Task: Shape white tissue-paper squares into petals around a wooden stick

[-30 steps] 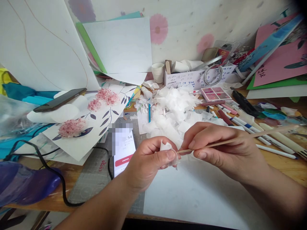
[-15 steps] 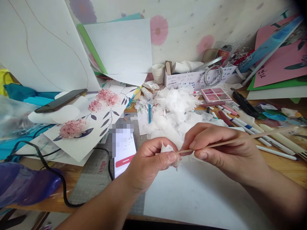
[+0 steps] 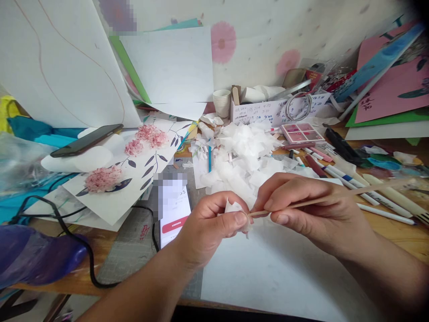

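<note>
My left hand [image 3: 217, 221] pinches a small piece of thin white paper [image 3: 233, 206] between thumb and fingers. A long thin wooden stick [image 3: 311, 201] is held in my right hand [image 3: 301, 201], between thumb and fingertips. The stick's near tip meets the paper at my left thumb; its other end points up to the right. Both hands are above a white sheet [image 3: 268, 268]. Just behind them lies a heap of torn white tissue [image 3: 244, 147]. The exact contact at the tip is partly hidden by my fingers.
A lit phone [image 3: 174, 210] lies left of my hands on a grey cutting mat [image 3: 130, 250]. Pink paper flowers [image 3: 102, 179] on white sheets are farther left. Pens [image 3: 385, 213], a palette [image 3: 301, 135] and paper cups [image 3: 221, 103] stand or lie behind and right.
Both hands stay almost in place. The view has shifted very slightly, and the fingers of my right hand have moved a little on the stick.
</note>
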A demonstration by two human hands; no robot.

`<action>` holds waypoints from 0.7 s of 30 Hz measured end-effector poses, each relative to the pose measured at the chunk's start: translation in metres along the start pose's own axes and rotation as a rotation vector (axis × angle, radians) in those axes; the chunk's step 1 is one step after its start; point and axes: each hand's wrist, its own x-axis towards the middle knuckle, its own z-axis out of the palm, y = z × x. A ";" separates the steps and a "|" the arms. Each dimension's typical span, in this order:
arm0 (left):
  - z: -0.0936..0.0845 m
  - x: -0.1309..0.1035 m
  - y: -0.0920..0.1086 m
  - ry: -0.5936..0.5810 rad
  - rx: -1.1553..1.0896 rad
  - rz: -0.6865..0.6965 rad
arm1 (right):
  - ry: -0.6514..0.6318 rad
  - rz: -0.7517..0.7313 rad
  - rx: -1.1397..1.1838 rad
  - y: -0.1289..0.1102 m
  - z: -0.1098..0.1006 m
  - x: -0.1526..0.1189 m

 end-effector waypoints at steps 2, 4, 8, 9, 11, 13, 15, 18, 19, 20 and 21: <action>0.000 0.000 0.000 -0.002 0.000 0.002 | 0.005 0.004 0.009 0.001 0.000 -0.001; 0.000 0.000 0.000 0.000 -0.003 0.004 | 0.005 0.007 0.019 0.001 0.000 -0.001; 0.000 0.000 0.000 0.006 -0.011 0.000 | -0.004 0.018 0.018 0.001 0.000 -0.001; 0.000 0.000 0.000 0.004 -0.013 -0.004 | -0.003 0.021 0.015 0.000 0.000 -0.001; -0.001 0.000 0.000 0.007 -0.018 -0.010 | 0.001 0.030 0.016 0.000 0.000 -0.001; -0.001 0.000 -0.001 0.013 -0.024 -0.015 | 0.005 0.047 0.037 0.001 0.001 -0.002; 0.000 0.000 -0.001 0.020 -0.017 -0.014 | 0.031 0.077 0.090 0.005 0.001 -0.004; 0.003 -0.001 -0.003 0.036 -0.011 0.006 | 0.128 0.130 0.223 0.017 0.001 -0.009; 0.004 -0.002 -0.003 0.043 -0.015 0.015 | 0.157 0.144 0.249 0.022 0.000 -0.010; 0.005 -0.002 -0.003 0.046 -0.016 0.018 | 0.181 0.150 0.251 0.027 0.000 -0.011; 0.006 -0.003 -0.004 0.050 -0.012 0.016 | 0.192 0.158 0.232 0.032 -0.001 -0.011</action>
